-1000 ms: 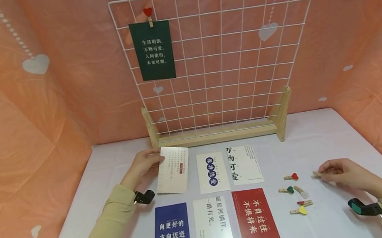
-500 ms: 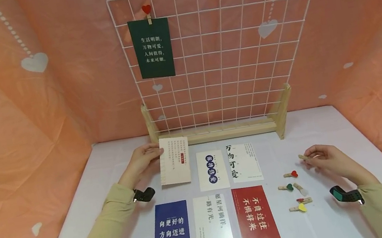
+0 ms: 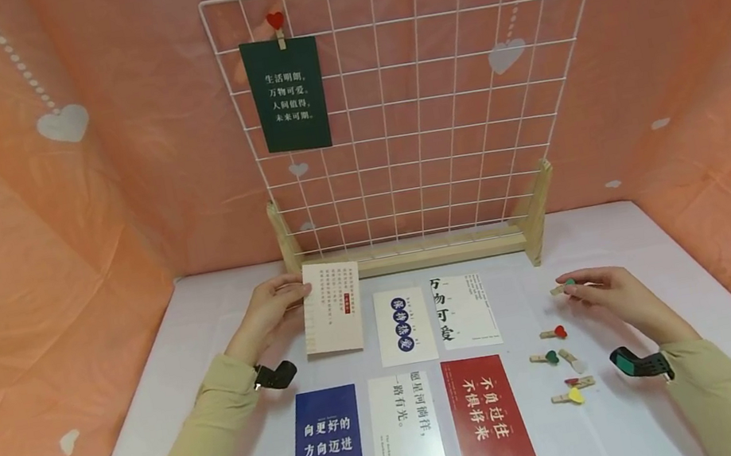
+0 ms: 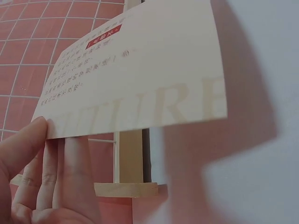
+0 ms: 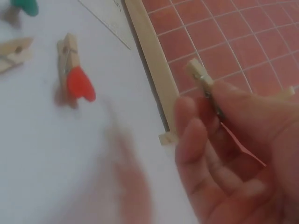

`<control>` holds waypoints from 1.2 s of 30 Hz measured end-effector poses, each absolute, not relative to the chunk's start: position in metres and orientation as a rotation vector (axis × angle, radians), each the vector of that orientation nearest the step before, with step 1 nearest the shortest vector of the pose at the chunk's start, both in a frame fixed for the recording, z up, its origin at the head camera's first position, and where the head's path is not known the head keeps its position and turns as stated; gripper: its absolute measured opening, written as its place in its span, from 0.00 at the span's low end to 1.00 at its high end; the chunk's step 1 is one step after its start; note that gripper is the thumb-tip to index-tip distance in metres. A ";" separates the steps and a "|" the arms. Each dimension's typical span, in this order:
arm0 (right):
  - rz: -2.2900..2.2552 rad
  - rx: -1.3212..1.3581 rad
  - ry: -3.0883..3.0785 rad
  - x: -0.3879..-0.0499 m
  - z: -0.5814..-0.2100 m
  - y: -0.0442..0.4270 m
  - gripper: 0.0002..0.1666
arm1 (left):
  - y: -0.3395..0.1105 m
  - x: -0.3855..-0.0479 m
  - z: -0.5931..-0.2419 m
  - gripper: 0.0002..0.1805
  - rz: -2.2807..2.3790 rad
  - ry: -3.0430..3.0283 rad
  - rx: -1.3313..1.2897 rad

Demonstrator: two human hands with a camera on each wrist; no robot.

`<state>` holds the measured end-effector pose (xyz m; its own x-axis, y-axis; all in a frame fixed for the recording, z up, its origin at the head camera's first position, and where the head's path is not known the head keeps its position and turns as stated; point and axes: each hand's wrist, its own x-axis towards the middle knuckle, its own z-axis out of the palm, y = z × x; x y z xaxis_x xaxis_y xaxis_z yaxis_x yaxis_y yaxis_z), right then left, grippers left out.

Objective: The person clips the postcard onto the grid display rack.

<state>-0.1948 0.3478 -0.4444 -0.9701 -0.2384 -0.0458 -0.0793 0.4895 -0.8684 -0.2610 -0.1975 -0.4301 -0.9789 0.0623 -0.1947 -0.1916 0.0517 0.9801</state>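
A cream card (image 3: 333,310) with small print is pinched at its left edge by my left hand (image 3: 269,317); in the left wrist view the card (image 4: 140,74) is raised off the table, thumb on its face and fingers behind. My right hand (image 3: 627,297), right of the loose clips, pinches a wooden clip (image 3: 560,289) with a green part between thumb and fingers. In the right wrist view that clip (image 5: 200,74) points up out of the fingertips. A green card (image 3: 287,96) hangs on the white wire grid (image 3: 414,83) from a red heart clip (image 3: 278,31).
Below the grid's wooden base (image 3: 414,260) lie a white card with blue circles (image 3: 404,326), a white card with black print (image 3: 470,311), a blue card (image 3: 325,446), a silvery card (image 3: 405,431) and a red card (image 3: 488,411). Several heart clips (image 3: 568,397) lie right of them.
The cream card has been raised slightly toward the grid and turned more upright. My right hand, holding its clip, has moved left and away from the table's front.
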 end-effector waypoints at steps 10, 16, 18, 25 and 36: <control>-1.616 -0.301 2.479 -0.200 -0.440 0.338 0.27 | -0.196 -0.262 -0.428 0.19 2.094 2.121 -0.103; -1.599 -0.263 2.516 -0.203 -0.440 0.333 0.26 | -0.196 -0.261 -0.427 0.19 2.114 2.115 -0.111; -1.603 -0.246 2.516 -0.204 -0.440 0.332 0.26 | -0.195 -0.261 -0.425 0.19 2.118 2.114 -0.110; -1.637 -0.243 2.538 -0.208 -0.439 0.326 0.26 | -0.193 -0.260 -0.421 0.19 2.126 2.110 -0.109; -1.711 -0.347 2.495 -0.218 -0.427 0.309 0.25 | -0.187 -0.261 -0.412 0.23 2.125 2.100 -0.095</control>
<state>-0.2177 0.3093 -0.4268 -0.9694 -0.2407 0.0490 -0.1324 0.3440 -0.9296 -0.2608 -0.1875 -0.4120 -0.9863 0.0640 -0.1518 -0.1525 -0.0067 0.9883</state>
